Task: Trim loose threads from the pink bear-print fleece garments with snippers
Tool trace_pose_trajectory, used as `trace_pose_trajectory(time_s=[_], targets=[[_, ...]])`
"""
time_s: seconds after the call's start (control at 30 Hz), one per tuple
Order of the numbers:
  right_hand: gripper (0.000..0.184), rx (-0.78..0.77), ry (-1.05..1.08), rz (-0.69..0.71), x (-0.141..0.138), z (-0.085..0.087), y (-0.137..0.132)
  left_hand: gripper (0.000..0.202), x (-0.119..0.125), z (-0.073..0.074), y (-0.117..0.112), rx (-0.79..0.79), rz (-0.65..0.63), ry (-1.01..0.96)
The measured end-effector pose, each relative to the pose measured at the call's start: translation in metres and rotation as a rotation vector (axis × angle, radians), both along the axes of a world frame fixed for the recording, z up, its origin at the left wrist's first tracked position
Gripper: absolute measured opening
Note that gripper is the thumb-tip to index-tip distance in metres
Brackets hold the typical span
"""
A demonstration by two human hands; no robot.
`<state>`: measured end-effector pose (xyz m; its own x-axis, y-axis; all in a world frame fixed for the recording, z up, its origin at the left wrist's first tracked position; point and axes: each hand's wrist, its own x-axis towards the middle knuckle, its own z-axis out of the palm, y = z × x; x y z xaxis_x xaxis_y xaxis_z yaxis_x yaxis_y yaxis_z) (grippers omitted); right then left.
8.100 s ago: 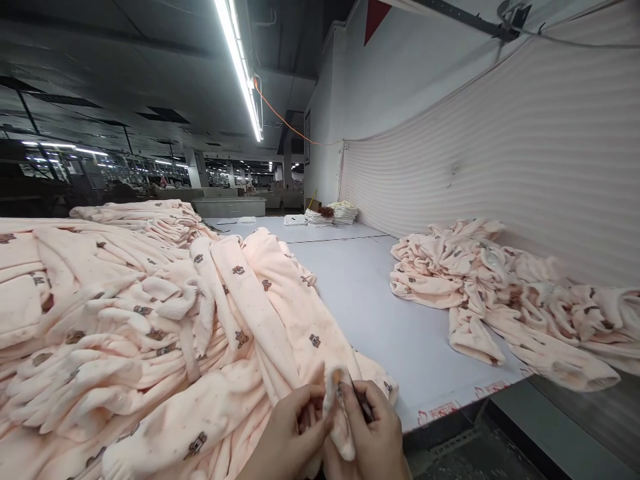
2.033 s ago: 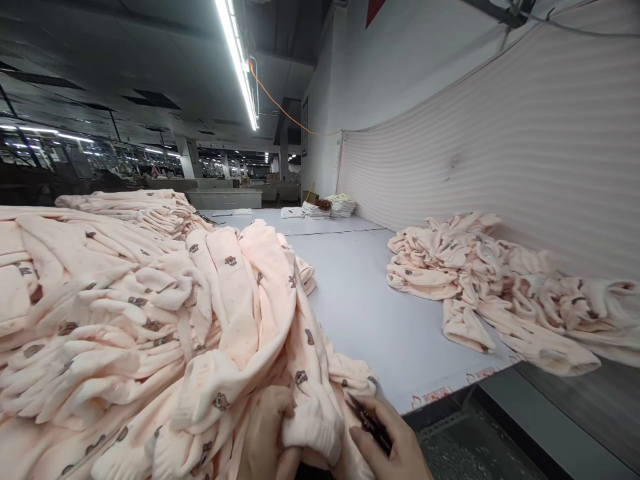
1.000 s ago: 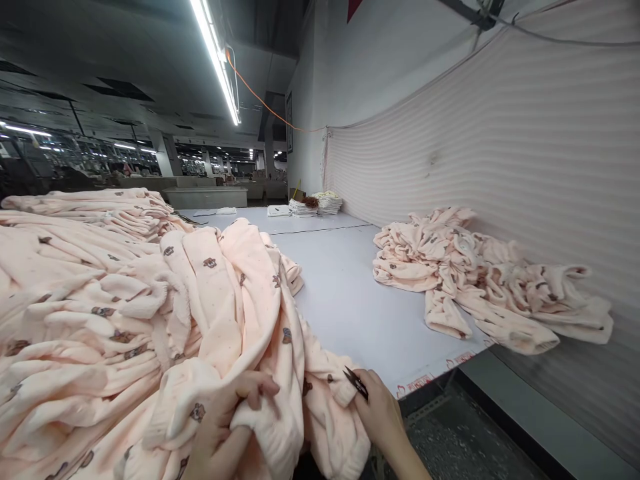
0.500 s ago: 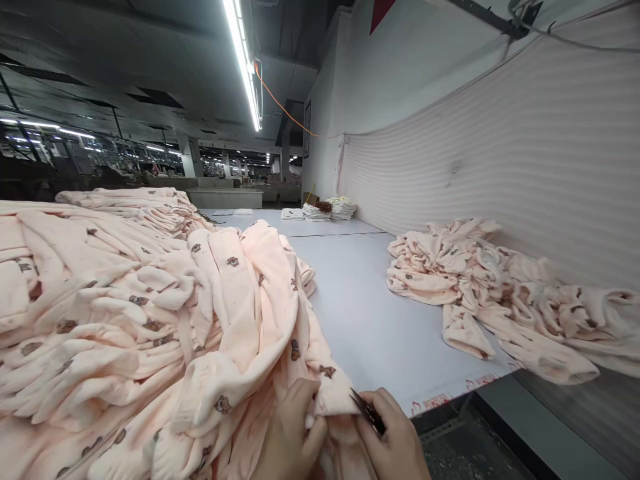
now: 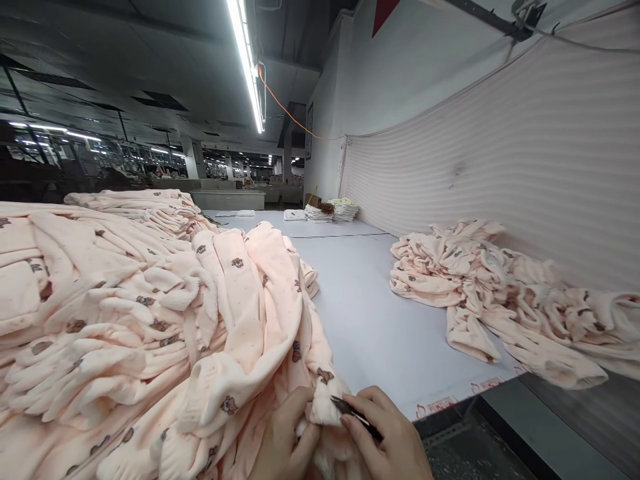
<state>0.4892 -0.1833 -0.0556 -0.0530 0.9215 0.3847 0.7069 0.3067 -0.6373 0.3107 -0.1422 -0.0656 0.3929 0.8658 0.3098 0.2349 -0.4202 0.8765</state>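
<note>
At the table's front edge, my left hand (image 5: 289,437) pinches the cuffed end of a pale pink fleece garment (image 5: 327,405) printed with small brown bears. Dark thread snips (image 5: 361,420) are held in my right hand (image 5: 387,433), their tips pointing left against the cuff. The rest of this garment runs up into a large heap of like garments (image 5: 125,320) on the left. My palms and part of the snips' handle are hidden.
Another loose pile of pink garments (image 5: 475,280) lies on the right, with sleeves hanging over the front edge of the white table (image 5: 365,320). Folded white stacks (image 5: 320,212) stand at the back. A striped cloth (image 5: 490,147) covers the right wall.
The snips have moved left and now lie over the cuff rather than at its right side. The cuff is more bunched in my left hand. The view has shifted slightly.
</note>
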Motion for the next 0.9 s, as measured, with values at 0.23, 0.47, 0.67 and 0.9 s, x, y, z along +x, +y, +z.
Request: trace_pose_trajectory(time_s=[0.23,0.47,0.67,0.9], targets=[[0.027,-0.048,0.133,-0.015,0.000,0.001,0.006,0.021,-0.001,0.000,0.002,-0.008,-0.028,0.001],[0.033,0.017,0.109,-0.204,-0.004,-0.024,-0.001,0.026,-0.002,-0.004,-0.001,0.083,0.087,0.013],[0.008,0.069,0.065,-0.432,-0.008,-0.026,0.017,0.024,0.001,0.006,0.001,-0.152,-0.091,-0.023],[0.022,-0.030,0.172,-0.118,-0.007,-0.006,0.021,0.032,-0.005,0.006,0.019,-0.677,-0.219,-0.493]])
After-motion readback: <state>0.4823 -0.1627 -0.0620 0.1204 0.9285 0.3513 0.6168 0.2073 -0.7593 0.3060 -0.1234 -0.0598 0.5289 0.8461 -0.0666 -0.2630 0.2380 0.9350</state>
